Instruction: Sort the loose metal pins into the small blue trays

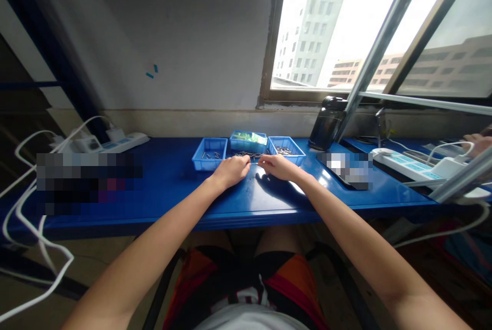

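Note:
A small thin metal piece spans the gap between my two hands, just above the blue table. My left hand pinches its left end, and my right hand pinches the right end. Beside my left hand is a blue bin with a few small metal parts. Another blue bin, holding more metal parts, sits behind my right hand. Between them at the back stands a third blue bin with green and clear plastic in it. Loose metal parts lie in front of that bin, partly hidden by my hands.
On the blue table, a black bottle and a blurred flat object are at the right. Power strips with white cables lie at both sides. A metal frame and another person's hand are at far right.

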Tool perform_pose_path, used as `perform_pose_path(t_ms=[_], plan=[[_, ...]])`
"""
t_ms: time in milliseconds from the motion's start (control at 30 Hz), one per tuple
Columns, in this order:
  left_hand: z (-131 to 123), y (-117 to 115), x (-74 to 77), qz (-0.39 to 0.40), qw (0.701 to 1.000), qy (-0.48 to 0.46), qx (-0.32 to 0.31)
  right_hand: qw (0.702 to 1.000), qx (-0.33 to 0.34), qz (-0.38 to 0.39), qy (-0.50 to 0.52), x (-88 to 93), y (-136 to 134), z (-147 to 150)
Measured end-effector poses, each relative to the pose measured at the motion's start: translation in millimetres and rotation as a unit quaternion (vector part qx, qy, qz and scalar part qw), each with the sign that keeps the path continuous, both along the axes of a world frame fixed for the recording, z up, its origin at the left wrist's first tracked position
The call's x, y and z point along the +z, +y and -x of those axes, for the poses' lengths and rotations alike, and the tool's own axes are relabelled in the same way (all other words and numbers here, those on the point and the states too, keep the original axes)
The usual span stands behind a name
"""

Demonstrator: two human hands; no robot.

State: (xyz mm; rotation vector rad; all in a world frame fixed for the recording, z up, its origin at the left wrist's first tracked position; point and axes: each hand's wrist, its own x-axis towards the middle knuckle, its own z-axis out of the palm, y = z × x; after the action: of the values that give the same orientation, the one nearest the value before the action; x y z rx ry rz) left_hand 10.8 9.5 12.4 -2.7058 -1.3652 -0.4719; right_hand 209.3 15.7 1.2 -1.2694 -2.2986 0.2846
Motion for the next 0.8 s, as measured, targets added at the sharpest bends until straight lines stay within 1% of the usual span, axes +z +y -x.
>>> perform_pose_path(t_ms=[233,400,667,800], plan=[[-0.7,-0.3,0.4,0.017,1.000,-0.004,0.013,1.000,-0.008,-0.006,-0.007,0.8,0.2,0.0],[-0.6,0.1,-0.3,0.018,1.000,-0.012,0.014,1.000,0.007,-0.003,-0.002,0.8,-0.1,0.0],[-0.2,-0.4,-0.1,-0.007,0.999,-0.032,-0.019,0.999,0.027,0.015,0.009,3.4,-3.7,1.1],[-0.2,0.2,-0.2,-0.026,0.998,-0.044,-0.048,0.999,0.036,0.020,0.019,2.9,-3.6,1.3]])
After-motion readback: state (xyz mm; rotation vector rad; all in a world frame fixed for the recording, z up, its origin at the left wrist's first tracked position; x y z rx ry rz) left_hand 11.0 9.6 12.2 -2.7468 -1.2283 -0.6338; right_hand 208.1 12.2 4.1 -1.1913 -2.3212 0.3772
